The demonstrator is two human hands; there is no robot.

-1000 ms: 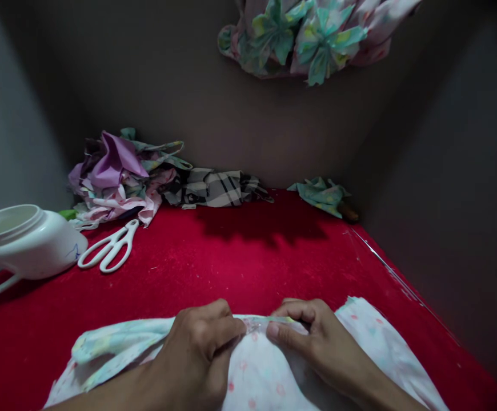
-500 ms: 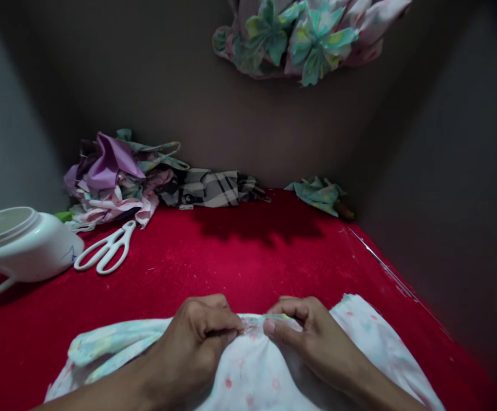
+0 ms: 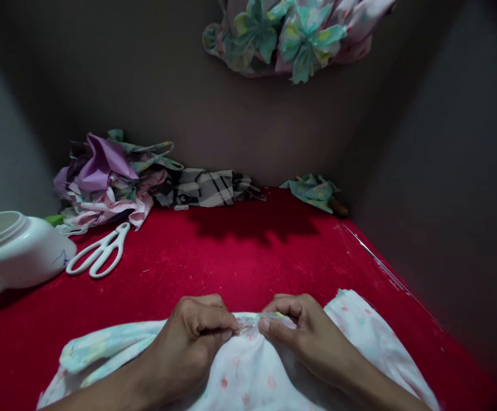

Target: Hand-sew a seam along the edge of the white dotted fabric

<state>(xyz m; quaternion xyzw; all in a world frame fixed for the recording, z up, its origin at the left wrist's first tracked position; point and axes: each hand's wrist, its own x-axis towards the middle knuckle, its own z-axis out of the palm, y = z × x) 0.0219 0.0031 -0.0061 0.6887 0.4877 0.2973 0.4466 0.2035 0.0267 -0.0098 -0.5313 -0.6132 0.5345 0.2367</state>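
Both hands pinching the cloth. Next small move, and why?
Probably tighten the pinch on the pucker slightly before anything else: the left hand and right hand meet there, with the floral cloth bunched between them. Its folds look loose, so it could slip.

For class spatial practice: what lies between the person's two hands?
Pinched pale floral cloth lies between the left hand and right hand, in the head view.

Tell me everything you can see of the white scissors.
White scissors lie flat on the red cloth, apparently closed, their two oval finger loops toward the white jug and their tip toward the heap of fabric scraps. The handles look like plastic; the blades are hard to make out.
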